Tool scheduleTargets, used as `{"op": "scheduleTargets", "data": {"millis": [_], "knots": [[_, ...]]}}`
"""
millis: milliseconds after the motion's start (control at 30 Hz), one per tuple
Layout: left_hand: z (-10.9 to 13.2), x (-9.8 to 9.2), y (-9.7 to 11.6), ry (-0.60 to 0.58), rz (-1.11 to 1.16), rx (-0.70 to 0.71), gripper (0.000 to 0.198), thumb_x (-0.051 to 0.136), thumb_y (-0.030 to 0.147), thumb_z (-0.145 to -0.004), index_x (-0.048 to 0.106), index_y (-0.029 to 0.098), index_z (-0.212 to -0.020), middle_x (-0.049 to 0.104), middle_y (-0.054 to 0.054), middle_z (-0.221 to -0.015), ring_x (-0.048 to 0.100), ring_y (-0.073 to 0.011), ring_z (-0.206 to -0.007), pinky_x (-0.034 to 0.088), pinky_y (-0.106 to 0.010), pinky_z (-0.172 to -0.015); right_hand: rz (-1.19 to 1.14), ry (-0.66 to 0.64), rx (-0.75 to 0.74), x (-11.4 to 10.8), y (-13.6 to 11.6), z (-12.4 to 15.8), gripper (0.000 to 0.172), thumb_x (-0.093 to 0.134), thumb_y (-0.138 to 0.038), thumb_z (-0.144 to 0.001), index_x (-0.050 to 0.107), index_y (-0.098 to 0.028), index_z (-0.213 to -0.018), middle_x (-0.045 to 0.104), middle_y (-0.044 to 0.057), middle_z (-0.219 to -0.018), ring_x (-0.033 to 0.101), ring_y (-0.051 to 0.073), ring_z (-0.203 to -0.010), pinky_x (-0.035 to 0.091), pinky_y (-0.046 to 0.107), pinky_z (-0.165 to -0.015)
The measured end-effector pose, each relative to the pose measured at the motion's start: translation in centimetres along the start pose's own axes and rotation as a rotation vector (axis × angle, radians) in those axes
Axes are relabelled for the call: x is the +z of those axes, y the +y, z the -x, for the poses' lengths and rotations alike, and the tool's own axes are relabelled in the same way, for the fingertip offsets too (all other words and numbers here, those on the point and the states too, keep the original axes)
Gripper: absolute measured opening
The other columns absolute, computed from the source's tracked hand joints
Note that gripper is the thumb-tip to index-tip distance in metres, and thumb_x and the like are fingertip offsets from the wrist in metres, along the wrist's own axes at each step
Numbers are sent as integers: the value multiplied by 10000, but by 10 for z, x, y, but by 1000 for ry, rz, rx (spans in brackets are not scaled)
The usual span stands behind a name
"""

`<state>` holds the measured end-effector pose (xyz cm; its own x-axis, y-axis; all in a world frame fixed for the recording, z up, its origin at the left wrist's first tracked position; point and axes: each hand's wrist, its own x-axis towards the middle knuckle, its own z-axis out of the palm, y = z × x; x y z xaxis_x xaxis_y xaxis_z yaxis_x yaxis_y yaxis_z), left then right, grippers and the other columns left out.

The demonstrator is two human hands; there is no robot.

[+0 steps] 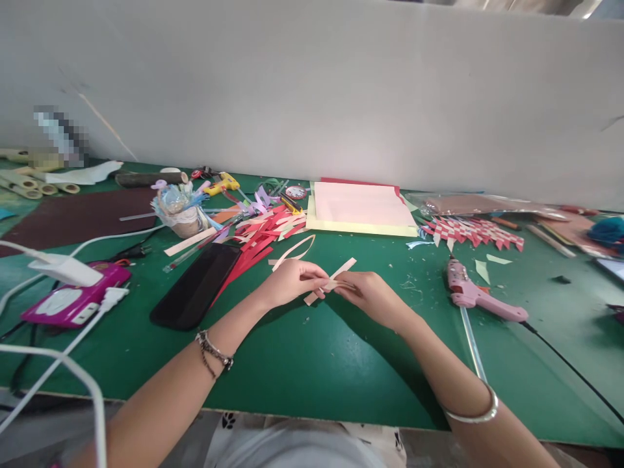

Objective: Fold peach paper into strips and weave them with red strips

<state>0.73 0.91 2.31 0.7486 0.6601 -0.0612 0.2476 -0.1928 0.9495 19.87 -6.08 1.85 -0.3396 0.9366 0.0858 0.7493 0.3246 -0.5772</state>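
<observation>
Pale paper strips (345,268) cross one another between my two hands, over the green table. My left hand (295,281) is closed, its thumb and fingers pinching the strips from the left; one strip loops up behind it. From the right, my right hand (368,294) also pinches the strips with closed fingers. Beyond and to the left lies a pile of red and pale strips (273,227). Behind my hands are stacked pink and pale yellow sheets (363,205). A woven red and white paper piece (475,231) lies at the back right.
A pink glue gun (480,298) with a cord rests on the right. A black phone-like slab (195,286) lies left of my hands. Farther left, white cables run to a magenta power strip (80,296). A wrapped bundle (182,211) and yellow glue gun (221,184) stand behind.
</observation>
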Motion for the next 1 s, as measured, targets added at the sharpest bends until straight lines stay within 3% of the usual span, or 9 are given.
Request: {"op": "scheduleTargets", "data": {"millis": [200,533,733,1000], "knots": [[1,-4,3,21,3,-27,232,613,344,-765,666,125,-820,700,-54,-741,670,-175,-705,516,-233,-652,-52,4,23,-3,-1,2,278,395,-349,-887,583,-187,-761,435,-45,-530,330,84,-481,251,203,-483],[3,-3,1,-71,145,-92,258,633,342,-744,682,108,-839,677,-64,-745,614,-129,-585,530,-256,-573,-152,-26,28,-4,-3,2,284,401,-326,-880,577,-171,-720,460,-46,-493,379,73,-449,288,195,-478],[3,-1,1,-33,118,-41,224,635,309,-742,685,92,-757,610,-24,-564,555,-107,-505,487,-232,-542,-237,-64,73,-3,-2,2,284,420,-367,-870,613,-177,-786,483,-44,-514,425,68,-423,317,188,-456],[1,4,3,15,75,-79,241,629,349,-734,667,111,-732,630,-30,-612,548,-99,-496,477,-212,-511,-352,-32,137,0,-5,1,296,444,-383,-854,607,-174,-723,533,-29,-544,459,68,-422,354,192,-445]]}}
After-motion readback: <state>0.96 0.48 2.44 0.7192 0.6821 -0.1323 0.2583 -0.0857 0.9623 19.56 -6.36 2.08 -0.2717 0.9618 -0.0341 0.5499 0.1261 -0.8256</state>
